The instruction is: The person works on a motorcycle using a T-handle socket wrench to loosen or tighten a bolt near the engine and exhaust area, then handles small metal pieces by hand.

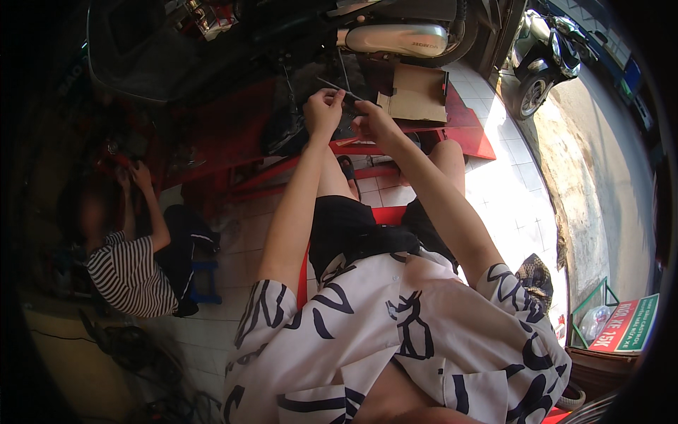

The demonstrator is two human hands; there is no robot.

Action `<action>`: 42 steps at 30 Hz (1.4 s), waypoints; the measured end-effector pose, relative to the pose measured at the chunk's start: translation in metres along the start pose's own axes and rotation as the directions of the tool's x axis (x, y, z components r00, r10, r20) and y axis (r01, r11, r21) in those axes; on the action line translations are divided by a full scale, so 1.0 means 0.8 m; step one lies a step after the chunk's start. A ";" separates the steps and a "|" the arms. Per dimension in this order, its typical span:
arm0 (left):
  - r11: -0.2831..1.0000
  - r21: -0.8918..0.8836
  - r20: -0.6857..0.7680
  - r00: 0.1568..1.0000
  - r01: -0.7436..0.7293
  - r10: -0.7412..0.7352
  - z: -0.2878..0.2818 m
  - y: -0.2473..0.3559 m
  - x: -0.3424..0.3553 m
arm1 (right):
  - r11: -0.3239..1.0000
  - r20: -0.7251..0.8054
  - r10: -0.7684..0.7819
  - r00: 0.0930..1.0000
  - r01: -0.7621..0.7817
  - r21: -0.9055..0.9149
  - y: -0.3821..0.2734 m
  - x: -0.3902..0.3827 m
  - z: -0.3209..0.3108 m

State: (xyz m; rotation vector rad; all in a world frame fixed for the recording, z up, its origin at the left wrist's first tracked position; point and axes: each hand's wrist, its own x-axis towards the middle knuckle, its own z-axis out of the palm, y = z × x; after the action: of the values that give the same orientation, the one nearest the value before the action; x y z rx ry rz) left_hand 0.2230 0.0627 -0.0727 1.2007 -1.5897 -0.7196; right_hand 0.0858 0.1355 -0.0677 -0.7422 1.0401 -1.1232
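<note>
Left hand [323, 113] and right hand [375, 126] — both curled — hold a thin rod [329, 84].

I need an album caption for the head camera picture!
Left hand holds a thin rod, right hand close by, near a cardboard box and silver exhaust.

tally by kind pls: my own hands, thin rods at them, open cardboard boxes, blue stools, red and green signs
Your hands: 2 (left hand, right hand)
Thin rod: 1
Open cardboard box: 1
Blue stool: 1
Red and green sign: 1
Total: 6
</note>
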 end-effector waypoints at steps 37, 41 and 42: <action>0.765 0.559 0.146 0.946 -0.320 0.289 0.017 0.011 -0.029 | 0.931 0.052 -0.334 0.941 0.338 -0.141 -0.019 -0.019 -0.001; 0.956 0.295 0.106 0.994 -0.002 -0.031 0.038 0.005 -0.015 | 0.958 -0.150 -0.286 0.946 0.282 -0.049 0.001 0.001 -0.027; 0.991 0.116 0.150 0.985 0.070 -0.087 0.041 0.005 -0.012 | 0.966 -0.199 -0.256 0.946 0.255 -0.031 0.006 0.003 -0.035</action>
State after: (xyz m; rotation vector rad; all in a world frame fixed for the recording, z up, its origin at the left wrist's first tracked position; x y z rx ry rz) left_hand 0.1909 0.0701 -0.0840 1.3207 -1.7364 -0.8011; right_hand 0.0618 0.1355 -0.0825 -0.7946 1.1386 -1.4441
